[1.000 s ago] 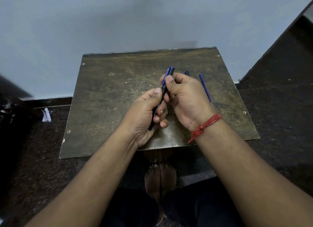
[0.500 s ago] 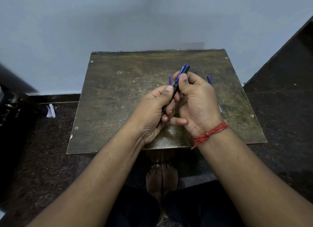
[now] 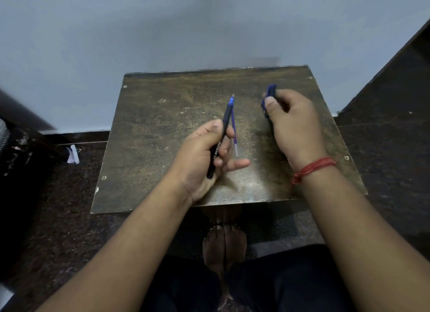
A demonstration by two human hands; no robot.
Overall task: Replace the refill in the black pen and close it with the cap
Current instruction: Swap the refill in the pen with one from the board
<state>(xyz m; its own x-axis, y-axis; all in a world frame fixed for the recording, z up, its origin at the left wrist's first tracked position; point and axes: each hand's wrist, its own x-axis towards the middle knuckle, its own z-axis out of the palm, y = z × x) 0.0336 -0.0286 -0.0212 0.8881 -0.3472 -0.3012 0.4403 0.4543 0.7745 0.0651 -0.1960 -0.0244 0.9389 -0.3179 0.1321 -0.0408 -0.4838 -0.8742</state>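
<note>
My left hand (image 3: 204,158) grips the black pen (image 3: 221,130) by its barrel, the uncapped blue tip pointing away from me over the middle of the small table (image 3: 162,130). A thin blue refill (image 3: 234,134) lies on the table just right of the pen, partly behind my left fingers. My right hand (image 3: 293,125) is off to the right and pinches the black-and-blue cap (image 3: 270,97) between thumb and fingers. The two hands are well apart.
The worn brown table stands against a pale wall. Dark stone floor surrounds it, with a dark slanted surface (image 3: 395,83) at the right and dark clutter plus a white scrap (image 3: 73,154) at the left. My feet (image 3: 224,239) show under the table's near edge.
The cap has come off the pen. My right hand carried it away to the right, while my left hand kept the pen and a refill on the table came into view.
</note>
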